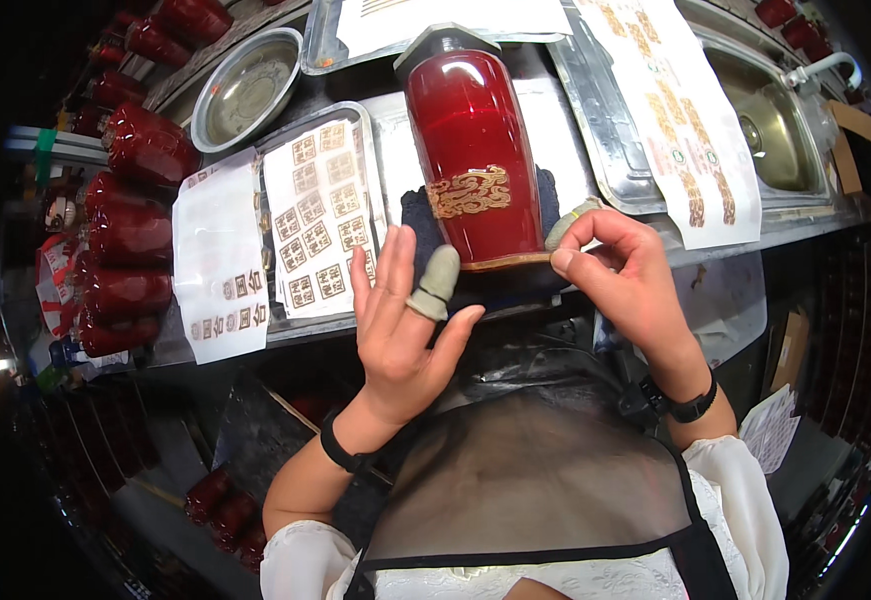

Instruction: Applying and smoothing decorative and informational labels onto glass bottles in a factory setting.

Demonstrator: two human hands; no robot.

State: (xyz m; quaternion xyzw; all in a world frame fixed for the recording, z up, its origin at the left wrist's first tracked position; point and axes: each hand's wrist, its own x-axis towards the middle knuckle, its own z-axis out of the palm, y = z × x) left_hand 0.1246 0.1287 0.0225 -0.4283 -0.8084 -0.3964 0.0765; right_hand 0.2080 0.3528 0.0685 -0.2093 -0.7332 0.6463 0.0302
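Observation:
A glossy dark red bottle-shaped vessel (470, 120) lies on the worktable, its grey angular end away from me and its gold-rimmed end toward me. A gold openwork decal (470, 192) sits on its side. Dark cloth (419, 215) shows beneath it. My left hand (395, 320) is held up left of the near rim, open and holding nothing, with a grey-green finger cot on the index finger. Beside the rim's right end, my right hand (625, 270) has thumb and finger pinched together. Whatever is between them is too small to make out. That hand also wears a finger cot.
Decal sheets lie on a metal tray (368, 140) at left and on another tray (595, 130) at right. A metal bowl (247, 88) stands back left. Several red vessels (130, 220) line the left side. A sink (775, 125) is at far right.

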